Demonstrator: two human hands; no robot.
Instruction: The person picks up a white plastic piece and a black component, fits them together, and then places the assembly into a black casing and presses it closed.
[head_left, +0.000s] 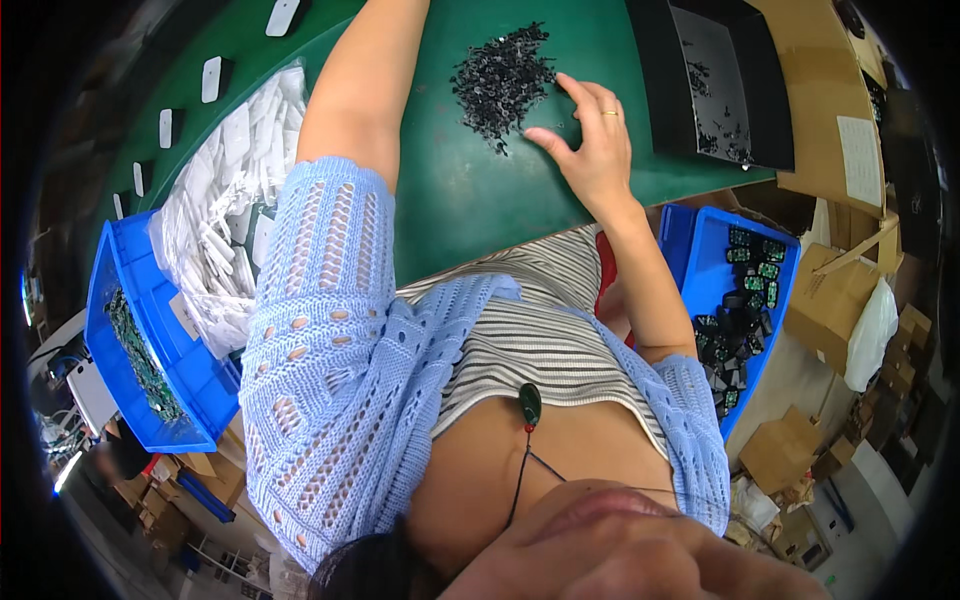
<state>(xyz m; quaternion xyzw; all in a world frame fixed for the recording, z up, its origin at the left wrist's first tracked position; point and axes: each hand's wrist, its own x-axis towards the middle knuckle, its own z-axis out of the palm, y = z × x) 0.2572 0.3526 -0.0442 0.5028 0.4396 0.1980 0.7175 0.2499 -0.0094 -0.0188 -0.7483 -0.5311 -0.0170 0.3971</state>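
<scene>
On the green work table (480,200) lies a heap of small black parts (500,85), too small to name singly. My right hand (592,145) rests at the heap's right edge, its thumb and forefinger spread apart with nothing visible between them. The fingertips are beside or touching the outermost pieces; I cannot tell which. My left forearm (365,70) reaches forward to the left of the heap. The left hand itself lies beyond the top edge of the picture, so whatever it touches is hidden.
To the right stands a black open box (720,90) with loose small black parts inside. Blue bins hold dark electronic pieces (740,310) on the right and green boards (140,365) on the left. A clear bag of white casings (235,180) and several white-topped pieces (212,80) sit left.
</scene>
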